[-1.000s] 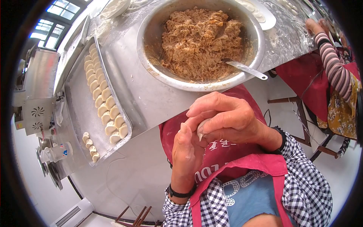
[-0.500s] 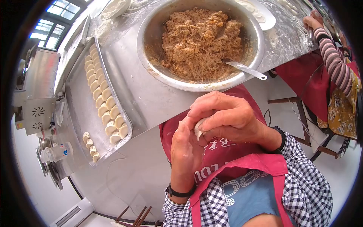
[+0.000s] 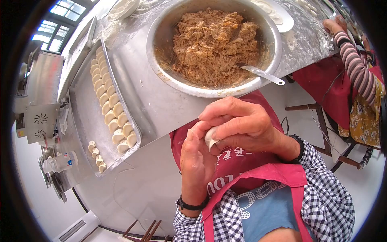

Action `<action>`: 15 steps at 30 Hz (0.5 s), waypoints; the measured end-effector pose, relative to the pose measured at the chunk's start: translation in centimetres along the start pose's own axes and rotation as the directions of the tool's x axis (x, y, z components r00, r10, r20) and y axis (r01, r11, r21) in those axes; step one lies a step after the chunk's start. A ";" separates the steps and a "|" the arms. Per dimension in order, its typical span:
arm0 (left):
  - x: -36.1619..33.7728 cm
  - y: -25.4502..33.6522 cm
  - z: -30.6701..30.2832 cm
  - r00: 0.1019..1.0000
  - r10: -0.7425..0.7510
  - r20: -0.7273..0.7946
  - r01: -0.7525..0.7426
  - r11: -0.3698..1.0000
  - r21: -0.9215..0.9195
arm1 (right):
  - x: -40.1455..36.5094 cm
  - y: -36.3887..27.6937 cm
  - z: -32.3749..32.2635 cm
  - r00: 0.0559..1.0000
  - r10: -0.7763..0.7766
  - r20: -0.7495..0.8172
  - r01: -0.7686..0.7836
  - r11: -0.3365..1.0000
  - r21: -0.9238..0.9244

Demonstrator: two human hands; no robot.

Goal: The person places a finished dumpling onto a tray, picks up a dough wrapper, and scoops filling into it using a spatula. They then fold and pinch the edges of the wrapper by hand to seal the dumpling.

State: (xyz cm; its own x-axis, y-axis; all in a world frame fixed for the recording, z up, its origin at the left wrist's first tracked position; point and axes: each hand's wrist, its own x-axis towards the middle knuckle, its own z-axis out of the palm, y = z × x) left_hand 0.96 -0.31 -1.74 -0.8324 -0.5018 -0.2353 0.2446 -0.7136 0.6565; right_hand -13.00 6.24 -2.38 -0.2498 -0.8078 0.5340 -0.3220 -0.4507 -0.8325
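Observation:
Between my two hands is a small pale dumpling (image 3: 210, 139), partly covered by the fingers. My left hand (image 3: 196, 161) is on its left side, fingers pressed up against it. From the right, my right hand (image 3: 244, 125) curls over the dumpling, with thumb and fingers closed on its edge. Both hands are in front of the red apron, just below a big metal bowl (image 3: 164, 78) of brown filling (image 3: 215, 48). A spoon (image 3: 264, 75) rests in the filling, its handle over the rim.
A metal tray (image 3: 86, 121) at the left holds rows of dumplings (image 3: 109, 103) and several smaller ones. A white plate (image 3: 285, 21) with flat wrappers stands at the upper right. A co-worker's striped sleeve (image 3: 356, 66) and hands are at the far right, beside a wooden stool (image 3: 322, 129).
The hands have parted slightly around the dumpling, and more of it shows. My left hand has shifted a little to the left. The co-worker's hands have moved slightly.

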 end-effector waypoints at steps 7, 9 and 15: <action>0.0 0.1 0.2 0.998 -0.014 -0.055 0.016 0.999 0.028 | 0.1 0.5 -0.3 0.993 -0.114 0.033 0.116 0.992 -0.049; 0.1 0.0 0.1 0.998 -0.017 -0.056 0.019 1.000 0.022 | 0.1 0.6 -0.3 0.993 -0.111 0.041 0.113 0.992 -0.059; -0.1 -0.1 -0.1 1.000 0.006 -0.027 -0.006 1.000 0.000 | 0.0 0.3 0.1 0.998 -0.059 -0.004 0.058 0.996 -0.073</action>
State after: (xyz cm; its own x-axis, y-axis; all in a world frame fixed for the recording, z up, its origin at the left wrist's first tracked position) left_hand 1.07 -0.26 -1.89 -0.8172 -0.5191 -0.2506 0.2499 -0.7108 0.6576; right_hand -13.00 6.03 -2.67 -0.2346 -0.7783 0.5824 -0.4017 -0.4680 -0.7872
